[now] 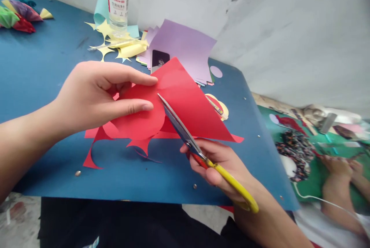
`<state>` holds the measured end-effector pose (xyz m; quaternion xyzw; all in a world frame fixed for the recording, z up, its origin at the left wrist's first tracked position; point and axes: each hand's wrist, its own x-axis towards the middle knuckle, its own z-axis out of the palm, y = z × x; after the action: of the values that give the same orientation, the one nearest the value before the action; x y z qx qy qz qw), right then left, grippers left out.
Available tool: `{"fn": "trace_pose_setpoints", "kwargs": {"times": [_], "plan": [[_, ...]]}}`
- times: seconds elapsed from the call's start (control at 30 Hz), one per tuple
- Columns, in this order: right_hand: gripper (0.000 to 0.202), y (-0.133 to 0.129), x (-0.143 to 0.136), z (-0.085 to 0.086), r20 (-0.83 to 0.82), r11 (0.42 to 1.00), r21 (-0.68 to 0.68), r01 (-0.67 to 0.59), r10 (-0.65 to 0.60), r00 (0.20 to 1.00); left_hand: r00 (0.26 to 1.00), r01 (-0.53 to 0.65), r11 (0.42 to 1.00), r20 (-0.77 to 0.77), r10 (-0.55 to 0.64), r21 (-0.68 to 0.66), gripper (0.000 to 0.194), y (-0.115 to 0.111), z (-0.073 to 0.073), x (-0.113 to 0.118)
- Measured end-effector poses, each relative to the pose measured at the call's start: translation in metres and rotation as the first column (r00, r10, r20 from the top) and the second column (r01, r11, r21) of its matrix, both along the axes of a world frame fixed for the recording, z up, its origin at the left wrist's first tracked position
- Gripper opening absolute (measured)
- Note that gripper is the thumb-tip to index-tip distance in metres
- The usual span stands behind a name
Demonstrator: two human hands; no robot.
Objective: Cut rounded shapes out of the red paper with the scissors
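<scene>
A sheet of red paper (pixel 187 97) is pinched between the thumb and fingers of my left hand (pixel 95 93), raised over the table's front part. My right hand (pixel 219 163) grips the yellow and red handles of a pair of scissors (pixel 180 126). Their blades point up and left across the red sheet, with the tip close to my left thumb. Below the sheet's lower edge lie curved red paper scraps (pixel 96 147). More red paper is under the held sheet, partly hidden by it.
The blue table (pixel 121 174) carries a stack of purple paper (pixel 182 47), a phone (pixel 160 58), yellow scraps (pixel 131 49), a plastic bottle (pixel 118 9) and colourful paper cones (pixel 26 14). A yellow cut-out with a craft knife (pixel 214 105) lies to the right. Another person's hands (pixel 338 169) are at a green table.
</scene>
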<state>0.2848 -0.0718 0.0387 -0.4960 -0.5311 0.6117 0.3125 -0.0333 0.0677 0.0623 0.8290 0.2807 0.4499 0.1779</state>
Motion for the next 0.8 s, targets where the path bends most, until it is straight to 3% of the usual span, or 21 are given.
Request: {"fn": "trace_pose_setpoints", "kwargs": {"times": [0.27,0.57,0.8], "plan": [[0.072,-0.0007,0.0029,0.0007,-0.008,0.991,0.080,-0.108,0.109,0.994,1.000,0.028,0.998,0.013,-0.027,-0.062,0.032,-0.0038,0.0032,-0.0003],[0.077,-0.0047,0.0022,0.0007,-0.006,0.999,0.034,-0.034,0.034,0.999,1.000,0.031,0.997,0.002,-0.031,-0.077,0.028,-0.0062,0.0077,0.0020],[0.075,-0.0005,0.0016,0.0038,-0.010,0.997,0.025,-0.068,0.068,0.998,0.998,0.048,0.998,-0.040,-0.049,-0.041,0.031,-0.0065,0.0083,-0.0005]]}}
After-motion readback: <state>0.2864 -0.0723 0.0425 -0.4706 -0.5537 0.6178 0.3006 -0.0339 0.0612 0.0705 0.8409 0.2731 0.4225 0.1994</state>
